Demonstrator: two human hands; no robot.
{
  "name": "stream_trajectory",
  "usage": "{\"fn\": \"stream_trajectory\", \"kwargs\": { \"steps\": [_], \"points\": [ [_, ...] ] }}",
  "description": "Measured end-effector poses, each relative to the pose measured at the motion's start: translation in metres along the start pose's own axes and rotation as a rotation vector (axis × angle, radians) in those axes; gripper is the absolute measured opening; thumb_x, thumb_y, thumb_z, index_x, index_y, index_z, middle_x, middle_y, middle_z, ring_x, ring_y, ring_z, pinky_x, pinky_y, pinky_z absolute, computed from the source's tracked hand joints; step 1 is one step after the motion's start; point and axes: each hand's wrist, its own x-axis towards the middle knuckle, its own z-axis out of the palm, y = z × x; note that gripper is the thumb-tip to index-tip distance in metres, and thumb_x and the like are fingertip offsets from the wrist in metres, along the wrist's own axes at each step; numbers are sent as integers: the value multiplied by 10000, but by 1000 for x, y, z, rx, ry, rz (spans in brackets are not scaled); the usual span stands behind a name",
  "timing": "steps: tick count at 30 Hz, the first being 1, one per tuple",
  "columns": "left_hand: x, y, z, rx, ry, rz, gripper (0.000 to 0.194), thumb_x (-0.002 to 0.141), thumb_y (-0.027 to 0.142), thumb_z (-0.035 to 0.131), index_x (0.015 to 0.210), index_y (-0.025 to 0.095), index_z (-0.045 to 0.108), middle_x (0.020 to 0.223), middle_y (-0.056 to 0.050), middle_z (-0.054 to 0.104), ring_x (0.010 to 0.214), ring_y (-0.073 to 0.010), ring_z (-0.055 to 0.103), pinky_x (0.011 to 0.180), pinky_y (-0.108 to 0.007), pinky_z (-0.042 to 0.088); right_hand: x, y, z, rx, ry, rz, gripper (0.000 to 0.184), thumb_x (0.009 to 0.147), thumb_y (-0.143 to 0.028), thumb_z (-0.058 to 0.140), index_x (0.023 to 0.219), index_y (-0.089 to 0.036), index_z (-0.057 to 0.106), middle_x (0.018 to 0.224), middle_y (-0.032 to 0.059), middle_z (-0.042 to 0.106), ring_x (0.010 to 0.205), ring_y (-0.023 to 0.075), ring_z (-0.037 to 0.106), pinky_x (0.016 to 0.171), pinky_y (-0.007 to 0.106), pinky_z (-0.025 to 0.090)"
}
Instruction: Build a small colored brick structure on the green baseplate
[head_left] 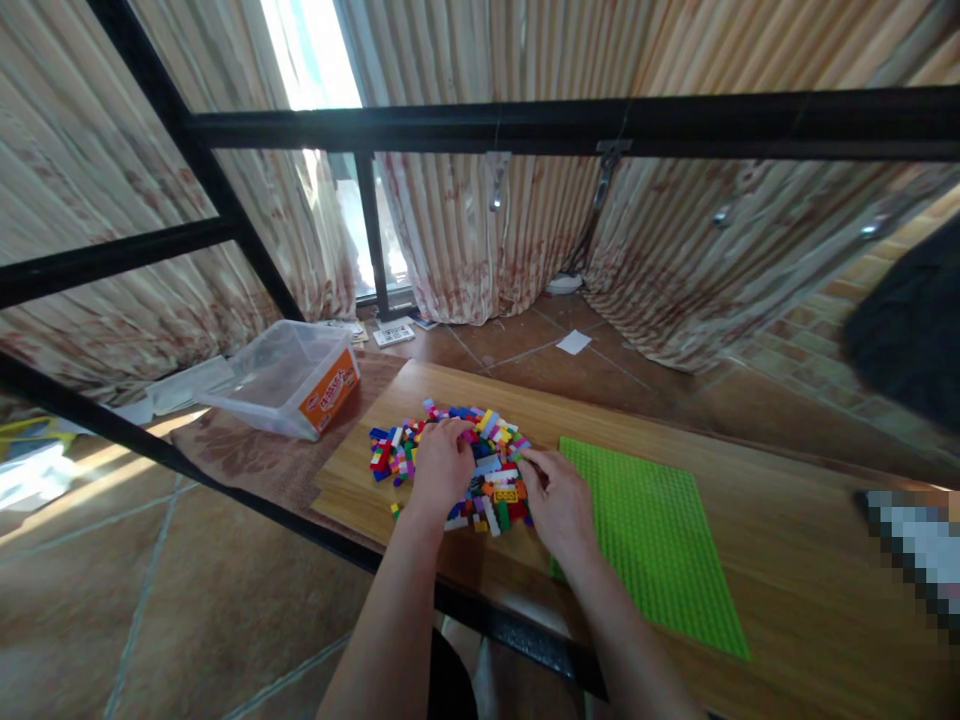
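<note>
A loose pile of small building bricks (491,465) in many colours lies on the wooden board. Over the pile's left part rests my left hand (441,465), its fingers stretched across the bricks and touching them. At the right edge of the pile is my right hand (561,500), thumb and fingers drawn together in a pinch. Whatever sits between those fingertips is too small to make out. Just right of that hand lies a flat green studded baseplate (652,540), partly covered by my right wrist.
A clear plastic bin (289,375) with an orange label stands left of the pile on a brown cloth (247,460). Black metal bars (495,125) frame the space ahead. A pixelated object (919,545) lies at the far right. Curtains (450,230) hang behind.
</note>
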Motion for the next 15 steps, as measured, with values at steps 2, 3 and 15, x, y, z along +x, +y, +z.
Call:
{"fn": "stream_trajectory", "kwargs": {
  "steps": [2, 3, 15],
  "points": [
    [-2, 2, -2, 10, -17, 25, 375, 790, 29, 478, 1018, 179, 736, 1088, -72, 734, 1048, -236, 623, 995, -381, 465, 0, 0, 1, 29, 1, -21, 291, 921, -315, 488, 1054, -212, 726, 999, 80, 712, 948, 222, 633, 857, 346, 471],
    [-3, 2, -3, 10, -22, 43, 391, 771, 24, 486, 1022, 189, 737, 1093, -61, 735, 1062, -235, 617, 1006, -380, 460, -1, 1, 1, 39, 3, -32, 291, 919, -312, 489, 1065, -215, 722, 1012, 82, 710, 956, 222, 632, 861, 348, 474],
    [-14, 12, -9, 73, -95, 202, 230, 728, 199, 656, 931, 192, 764, 1114, -95, 701, 1139, -266, 575, 1094, -431, 393, -4, 0, 2, 61, 11, -45, 297, 906, -245, 492, 1107, -222, 709, 1063, 79, 728, 974, 228, 645, 876, 374, 484]
  ]
}}
